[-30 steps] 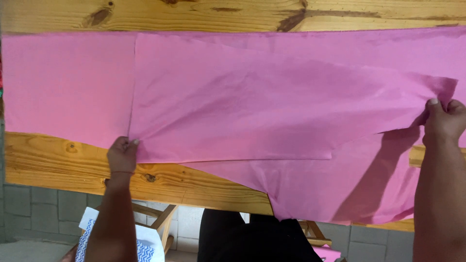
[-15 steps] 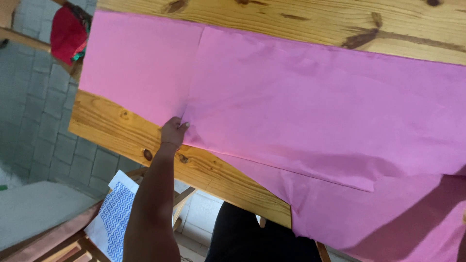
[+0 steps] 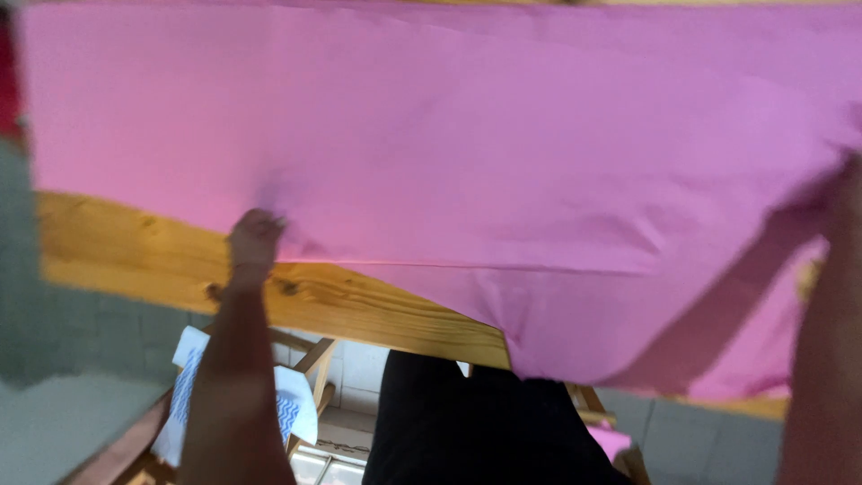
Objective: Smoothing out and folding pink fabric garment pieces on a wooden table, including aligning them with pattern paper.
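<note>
A large pink cloth (image 3: 467, 153) lies spread over a wooden table (image 3: 126, 260) and hangs off its near edge at the right. My left hand (image 3: 254, 241) pinches the cloth's near edge where a folded layer ends. My right forearm (image 3: 822, 359) rises along the right edge of the blurred head view; the hand itself is lost in blur at the cloth's right side, so its grip cannot be made out.
Below the table edge are my dark trousers (image 3: 467, 422), a wooden chair frame (image 3: 310, 359) with a white and blue patterned cloth (image 3: 193, 386), grey floor tiles (image 3: 54, 332) at the left and a red object (image 3: 9, 81) at the far left edge.
The view swung left and then back right. My left hand kept its hold on the cloth's near edge. The right arm went out of sight and has come back at the right edge.
</note>
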